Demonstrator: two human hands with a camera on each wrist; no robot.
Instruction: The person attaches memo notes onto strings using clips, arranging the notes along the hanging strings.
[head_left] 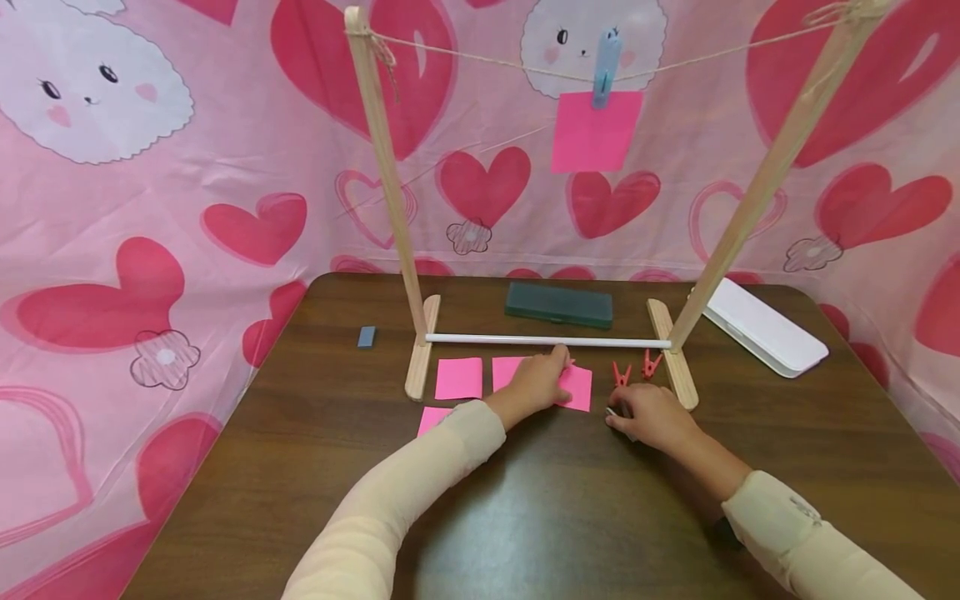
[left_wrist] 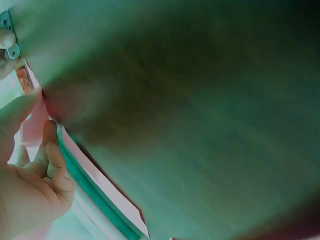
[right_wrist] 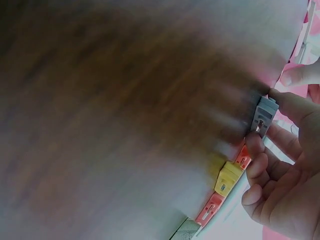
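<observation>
1. Grey clip (right_wrist: pixel 265 114): pinched by thumb and fingers of right hand (head_left: pixel 656 414), low over table (head_left: pixel 525 517), near a pink note (head_left: pixel 578 387).
2. Left hand (head_left: pixel 534 382) at that note; pinching or merely touching, cannot tell.
3. Beside right hand: red clips (head_left: pixel 622 375), yellow clip (right_wrist: pixel 228 178) between.
4. Overhead string (head_left: pixel 465 55): blue clip (head_left: pixel 607 68) holding another note (head_left: pixel 597 133).

left grip (head_left: pixel 534 385) touches a pink note (head_left: pixel 577 387) while right grip (head_left: pixel 654 415), near red clothespins (head_left: pixel 650 364), seems to pinch a grey thing (head_left: pixel 612 411).
</observation>
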